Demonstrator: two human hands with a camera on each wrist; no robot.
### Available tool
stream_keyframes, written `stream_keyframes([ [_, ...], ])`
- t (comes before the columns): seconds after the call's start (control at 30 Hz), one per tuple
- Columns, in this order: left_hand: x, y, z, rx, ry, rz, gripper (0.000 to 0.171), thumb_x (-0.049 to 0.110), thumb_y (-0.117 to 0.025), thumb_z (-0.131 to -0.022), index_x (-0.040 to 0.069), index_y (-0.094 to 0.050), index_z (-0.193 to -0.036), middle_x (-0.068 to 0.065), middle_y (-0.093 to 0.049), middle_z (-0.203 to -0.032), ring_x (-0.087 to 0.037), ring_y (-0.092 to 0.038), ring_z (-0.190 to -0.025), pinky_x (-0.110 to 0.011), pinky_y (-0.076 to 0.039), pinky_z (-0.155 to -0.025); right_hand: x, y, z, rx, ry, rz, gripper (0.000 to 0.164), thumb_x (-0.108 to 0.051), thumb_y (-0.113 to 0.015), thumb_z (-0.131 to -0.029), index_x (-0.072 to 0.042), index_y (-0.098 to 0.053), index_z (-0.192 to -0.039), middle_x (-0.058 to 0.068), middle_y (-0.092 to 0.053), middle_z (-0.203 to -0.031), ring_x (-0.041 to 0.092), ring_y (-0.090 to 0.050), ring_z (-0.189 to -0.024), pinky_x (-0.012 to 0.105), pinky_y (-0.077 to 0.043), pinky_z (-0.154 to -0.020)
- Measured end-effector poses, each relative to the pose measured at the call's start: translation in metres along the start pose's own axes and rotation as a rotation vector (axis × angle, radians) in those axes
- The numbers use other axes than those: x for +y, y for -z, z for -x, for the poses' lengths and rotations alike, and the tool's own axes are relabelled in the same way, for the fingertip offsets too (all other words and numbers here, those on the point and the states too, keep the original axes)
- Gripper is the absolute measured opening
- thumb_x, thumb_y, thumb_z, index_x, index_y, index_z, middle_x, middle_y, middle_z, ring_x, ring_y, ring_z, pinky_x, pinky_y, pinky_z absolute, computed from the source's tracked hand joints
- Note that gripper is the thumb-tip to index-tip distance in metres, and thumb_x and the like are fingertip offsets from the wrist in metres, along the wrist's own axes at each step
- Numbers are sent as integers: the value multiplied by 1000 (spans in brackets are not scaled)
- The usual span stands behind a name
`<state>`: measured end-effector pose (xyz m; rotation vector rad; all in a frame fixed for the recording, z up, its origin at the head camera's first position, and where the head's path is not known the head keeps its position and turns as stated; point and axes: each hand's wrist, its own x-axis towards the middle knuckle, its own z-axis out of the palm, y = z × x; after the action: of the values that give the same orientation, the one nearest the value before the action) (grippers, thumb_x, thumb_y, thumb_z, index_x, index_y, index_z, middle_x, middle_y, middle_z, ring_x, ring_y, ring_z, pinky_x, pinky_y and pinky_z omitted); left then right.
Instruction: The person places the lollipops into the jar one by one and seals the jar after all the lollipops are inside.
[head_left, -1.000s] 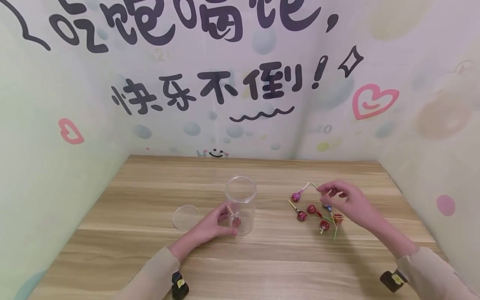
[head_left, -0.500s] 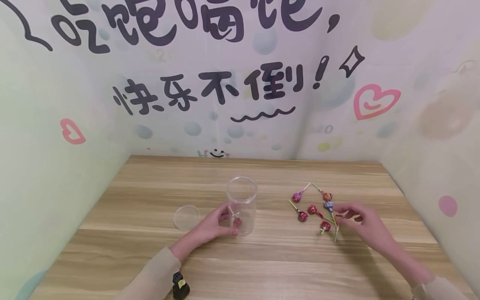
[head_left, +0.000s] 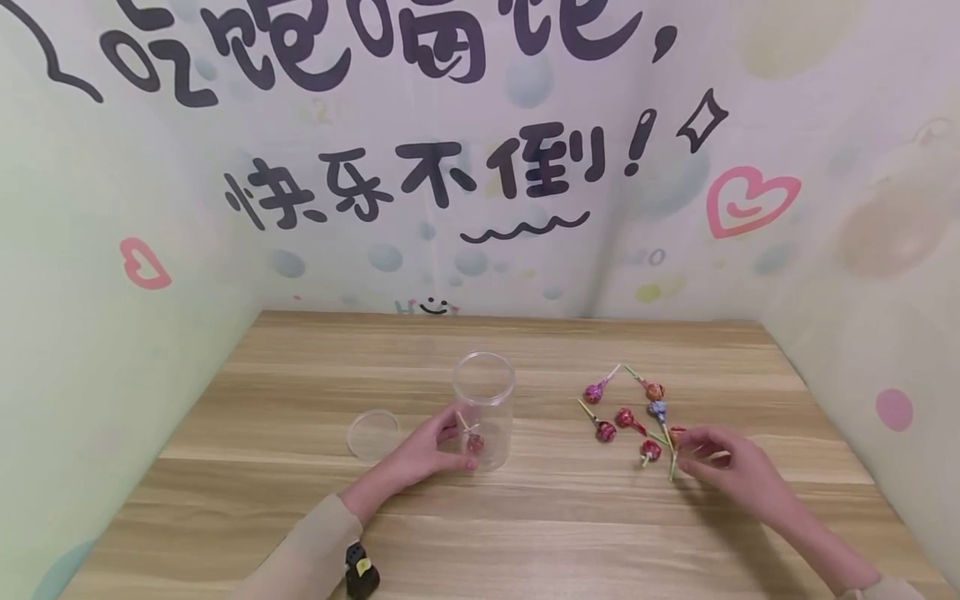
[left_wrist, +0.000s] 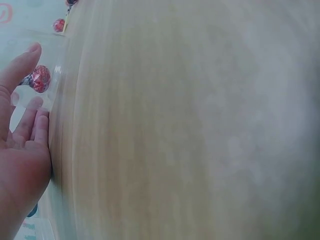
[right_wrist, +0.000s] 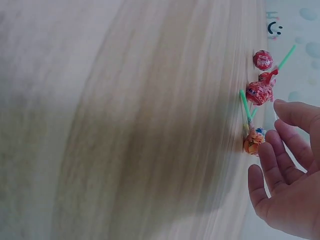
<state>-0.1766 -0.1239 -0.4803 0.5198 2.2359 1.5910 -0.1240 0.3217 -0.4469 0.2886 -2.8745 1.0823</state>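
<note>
In the head view my left hand (head_left: 422, 452) holds a clear plastic jar (head_left: 495, 421) by its left side, thumb and fingers around it. The jar stands upright with its mouth uncovered. One red-wrapped lollipop (head_left: 474, 442) leans inside, stick up. My right hand (head_left: 742, 473) hovers at the near right of several loose lollipops, fingers loosely bent and thumb apart. Its fingertips are closest to an orange-wrapped lollipop (right_wrist: 253, 142) with a green stick, partly hidden in the head view. Nothing shows gripped in the right hand.
A round clear lid (head_left: 373, 435) lies left of the jar. Among the other lollipops are a purple one (head_left: 593, 392), a blue one (head_left: 657, 409) and a red one (head_left: 650, 451). Printed walls close off the wooden table (head_left: 525, 533) at back and sides.
My right hand has come down from above the farther lollipops toward the near right of the group, beside the orange one. The left hand and jar have stayed put.
</note>
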Motion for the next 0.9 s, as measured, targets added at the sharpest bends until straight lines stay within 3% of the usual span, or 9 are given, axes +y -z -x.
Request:
stream_keyframes([
  [0.23, 1, 1, 2, 8, 5, -17, 80, 16, -82, -80, 16, -40, -148, -16, -44, -152, -39, -42, -142, -52, -33, -121, 2, 1, 2, -17, -51, 27, 32, -20, -80, -82, -6, -69, -109, 9, -74, -99, -9, -59, -80, 16, -56, -71],
  [0.47, 2, 0, 2, 23, 28, -21, 81, 17, -83, -79, 20, -41, -148, -13, -43, -154, -38, -43, -142, -52, -33, -121, 10, 1, 1, -50, -96, 47, 35, -24, -80, -82, -5, -69, -109, 13, -74, -105, -11, -60, -82, 16, -56, -73],
  [0.9, 3, 0, 2, 14, 7, -22, 81, 16, -82, -80, 16, -39, -149, -17, -45, -151, -40, -43, -140, -54, -35, -119, 13, -2, -7, -41, -150, 129, 45, -35, -81, -80, -4, -68, -108, 10, -74, -99, -7, -57, -76, 16, -51, -67],
])
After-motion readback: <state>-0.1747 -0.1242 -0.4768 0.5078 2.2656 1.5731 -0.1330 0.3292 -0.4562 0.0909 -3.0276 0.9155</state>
